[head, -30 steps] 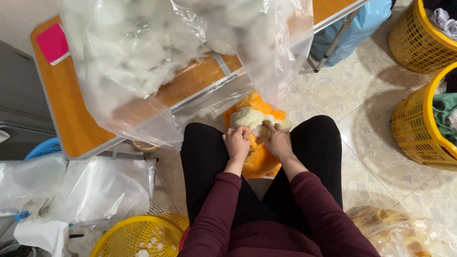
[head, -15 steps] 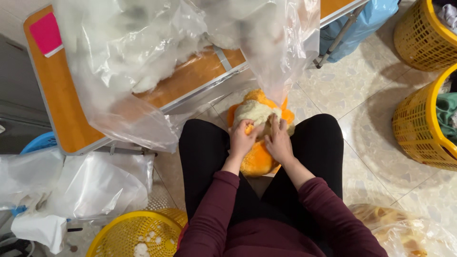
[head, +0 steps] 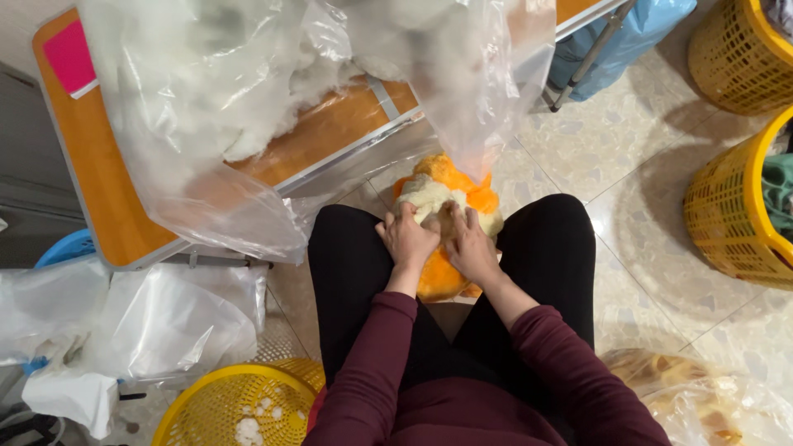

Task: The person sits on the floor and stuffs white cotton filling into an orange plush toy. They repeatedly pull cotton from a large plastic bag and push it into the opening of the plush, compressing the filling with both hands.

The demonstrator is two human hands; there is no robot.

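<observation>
Both hands were pressed down together on the orange and cream plush toy [head: 446,206] that sat between my knees, over the tiled floor [head: 652,215]. After them, from big to small: the large clear plastic bag of white stuffing [head: 248,91] lay spread across the orange table [head: 91,190] ahead of me, its loose corner hanging down to just above the toy. Crumpled clear plastic sheets [head: 157,322] lay heaped at my left, and yellow plastic baskets [head: 735,206] stood well apart on my right. A smaller yellow basket [head: 223,409] with a few white tufts in it stood by my left leg. Next came the toy itself, wedged between my thighs. My left hand [head: 409,239] was curled over its cream part, fingers bent and gripping the fabric. My right hand [head: 472,248] lay just beside it, touching it, fingers bent onto the same cream patch, holding the plush. A pink card [head: 70,58] lay on the table's far corner.
</observation>
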